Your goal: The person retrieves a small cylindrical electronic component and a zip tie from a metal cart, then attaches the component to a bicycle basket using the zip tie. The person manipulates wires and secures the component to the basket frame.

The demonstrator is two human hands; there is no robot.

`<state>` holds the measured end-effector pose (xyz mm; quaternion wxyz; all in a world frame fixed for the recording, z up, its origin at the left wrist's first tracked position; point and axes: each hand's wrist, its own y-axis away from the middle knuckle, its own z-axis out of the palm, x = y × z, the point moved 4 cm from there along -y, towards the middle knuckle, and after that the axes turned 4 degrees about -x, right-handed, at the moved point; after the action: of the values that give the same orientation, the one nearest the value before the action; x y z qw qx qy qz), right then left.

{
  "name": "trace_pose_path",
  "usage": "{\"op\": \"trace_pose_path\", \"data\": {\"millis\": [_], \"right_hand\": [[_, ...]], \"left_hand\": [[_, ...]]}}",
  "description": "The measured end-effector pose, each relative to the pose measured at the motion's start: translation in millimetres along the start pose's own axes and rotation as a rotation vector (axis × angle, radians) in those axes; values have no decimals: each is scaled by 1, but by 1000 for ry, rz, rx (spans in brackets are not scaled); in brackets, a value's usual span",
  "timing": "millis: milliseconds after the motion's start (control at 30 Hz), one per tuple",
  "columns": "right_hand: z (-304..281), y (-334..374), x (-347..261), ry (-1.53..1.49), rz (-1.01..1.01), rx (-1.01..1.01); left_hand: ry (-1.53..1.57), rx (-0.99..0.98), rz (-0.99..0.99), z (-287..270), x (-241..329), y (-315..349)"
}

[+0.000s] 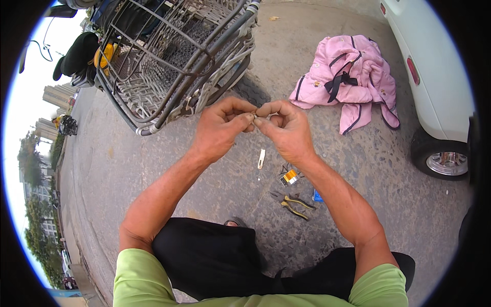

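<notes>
My left hand and my right hand meet fingertip to fingertip in front of me, above the pavement. Both are closed in a pinch around something tiny that the fingers mostly hide; its kind cannot be made out. On the ground below them lies a small white, flat, narrow piece. Nearer to me is a small yellow-and-black item with dark wire-like ends. Pliers with yellow-and-black handles rest on the ground, jaws pointing left. A blue object shows partly from behind my right forearm.
A metal-framed cargo basket with woven strips stands at the far left, a dark tyre beneath it. Crumpled pink quilted fabric with dark trim lies at the far right. Beside it is a white car with its rear wheel.
</notes>
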<state>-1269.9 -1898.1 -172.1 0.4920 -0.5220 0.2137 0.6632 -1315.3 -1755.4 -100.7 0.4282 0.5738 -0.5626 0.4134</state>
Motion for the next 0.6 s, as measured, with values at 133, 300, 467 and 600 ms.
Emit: {"op": "trace_pose_path", "data": {"millis": [133,300,467,600], "right_hand": [[-2,1,-3,-2,14,-21],[0,0,-24,-178,31,-32],[-5,-5,-46,-190,50,-72],[-4,-6,-61,-176,73,-89]], "left_hand": [[-23,-7,47,1,5,-1],[-61,-6,48,0,14,6],[-65,-53,74,5,31,14],[-57,-105,145,10,49,23]]}}
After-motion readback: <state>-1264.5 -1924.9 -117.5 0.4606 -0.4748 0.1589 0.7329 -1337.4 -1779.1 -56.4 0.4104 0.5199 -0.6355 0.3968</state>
